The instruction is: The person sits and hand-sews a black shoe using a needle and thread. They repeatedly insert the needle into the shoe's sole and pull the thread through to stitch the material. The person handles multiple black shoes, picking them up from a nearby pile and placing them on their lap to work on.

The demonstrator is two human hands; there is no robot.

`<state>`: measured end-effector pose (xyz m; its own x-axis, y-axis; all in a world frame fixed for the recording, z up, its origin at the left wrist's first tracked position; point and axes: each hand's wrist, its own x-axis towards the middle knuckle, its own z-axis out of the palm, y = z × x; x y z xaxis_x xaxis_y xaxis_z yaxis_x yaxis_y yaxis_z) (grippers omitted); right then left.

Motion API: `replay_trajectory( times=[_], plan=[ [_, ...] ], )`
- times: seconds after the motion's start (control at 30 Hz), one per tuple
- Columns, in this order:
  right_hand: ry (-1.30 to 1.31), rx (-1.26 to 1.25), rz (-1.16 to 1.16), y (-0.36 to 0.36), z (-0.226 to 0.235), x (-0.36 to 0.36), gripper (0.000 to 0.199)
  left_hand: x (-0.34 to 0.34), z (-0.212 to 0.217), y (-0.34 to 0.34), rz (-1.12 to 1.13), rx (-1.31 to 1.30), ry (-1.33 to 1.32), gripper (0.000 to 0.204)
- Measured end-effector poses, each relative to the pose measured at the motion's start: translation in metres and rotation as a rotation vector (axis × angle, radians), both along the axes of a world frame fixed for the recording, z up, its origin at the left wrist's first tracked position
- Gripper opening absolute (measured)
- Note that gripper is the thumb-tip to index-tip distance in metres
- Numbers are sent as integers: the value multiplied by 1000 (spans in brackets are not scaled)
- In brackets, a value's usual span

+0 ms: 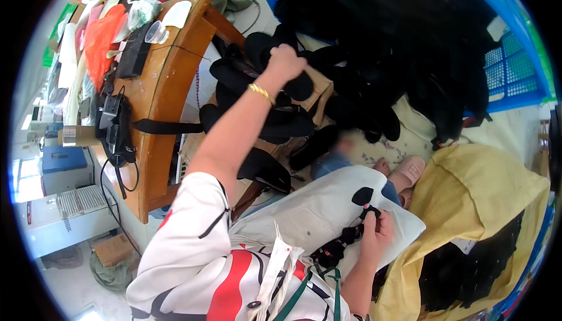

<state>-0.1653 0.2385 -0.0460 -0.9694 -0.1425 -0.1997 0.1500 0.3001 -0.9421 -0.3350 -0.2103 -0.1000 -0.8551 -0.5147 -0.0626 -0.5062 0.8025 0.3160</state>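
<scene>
My left hand [285,63] reaches forward, fingers curled over a heap of black cloth shoes [287,123] on a cardboard box [320,90]. It seems to grip one black shoe [260,47]; the fingertips are hidden. Over my lap lies a whitish cloth [293,204]. Above it my right hand [377,231] is closed in a pinch on a small black bow-like piece [366,204] with a reddish centre. A bunch of similar dark pieces [333,251] trails beside that hand on the cloth.
A wooden table [170,81] at left bears an orange bag [104,40], a clear cup [156,32] and a black device [114,116]. Black pieces fill a large blue basket [506,63] at far right. A yellow sack [474,186] stands at right, near a pink shoe [408,172].
</scene>
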Motion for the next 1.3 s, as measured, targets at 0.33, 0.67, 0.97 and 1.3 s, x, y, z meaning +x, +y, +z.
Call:
replay_trajectory(
  times=[0.33,0.67,0.97,1.3],
  plan=[
    [-8,-45,-16,4,0,-2,10,-2,50,80,-344,-313,94,18],
    [35,65,-42,1,6,-5,15,91,-195,187,-131,477,-532,44],
    [-61,53,39,-2,13,-18,20,103,-289,186,-27,815,-379,52],
    [-95,25,19,-2,17,-21,19,9,-196,252,-257,410,-383,40]
  ],
)
